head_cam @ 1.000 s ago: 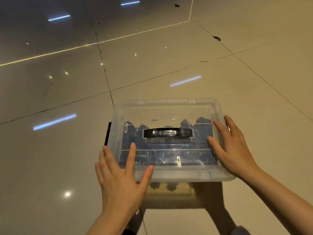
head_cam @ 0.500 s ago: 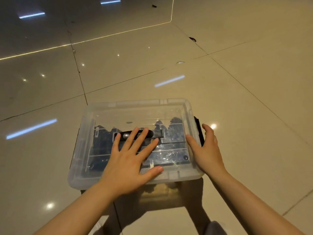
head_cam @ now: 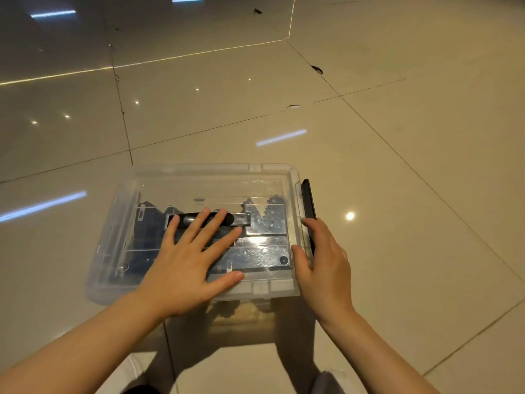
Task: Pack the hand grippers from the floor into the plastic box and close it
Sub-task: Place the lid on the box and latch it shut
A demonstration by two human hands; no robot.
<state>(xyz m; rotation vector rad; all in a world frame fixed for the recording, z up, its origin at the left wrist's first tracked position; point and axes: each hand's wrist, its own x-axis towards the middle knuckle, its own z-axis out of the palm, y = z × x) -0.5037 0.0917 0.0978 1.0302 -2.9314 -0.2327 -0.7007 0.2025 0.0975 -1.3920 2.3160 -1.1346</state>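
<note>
Under my left hand (head_cam: 181,268), flat and spread, lay the plastic box (head_cam: 199,170), grippers inside | right hand (head_cam: 324,268) curled on black latch (head_cam: 308,200) | judged: press lid (head_cam: 267,191) beside that grip, snap 1 latch.

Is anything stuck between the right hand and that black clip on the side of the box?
Nothing visible. The right hand already lies against the black latch at the right end of the plastic box. The left hand lies flat on the clear lid, away from that end.
</note>
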